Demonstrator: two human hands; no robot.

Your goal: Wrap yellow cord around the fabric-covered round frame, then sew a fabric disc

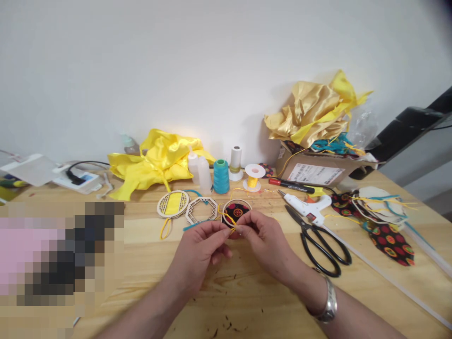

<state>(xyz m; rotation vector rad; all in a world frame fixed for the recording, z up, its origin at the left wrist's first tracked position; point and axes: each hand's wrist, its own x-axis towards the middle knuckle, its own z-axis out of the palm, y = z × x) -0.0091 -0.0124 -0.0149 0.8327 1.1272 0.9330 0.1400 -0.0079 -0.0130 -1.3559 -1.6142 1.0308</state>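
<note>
Head view showed the left hand (203,247) and right hand (263,240) each pinching a thin yellow cord (231,225) at a round fabric-faced ornament (236,211) on the table (247,292) (just beyond the fingertips); an uneven tug would likely slip the cord free.

One cam on my head, pitched forward-down: left hand (201,249), right hand (266,242) close, table (247,301) runs to wall (176,70).

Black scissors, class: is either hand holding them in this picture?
No: the black scissors lie on the wooden table, apart from both hands, while the left hand and right hand pinch a yellow cord.
</note>
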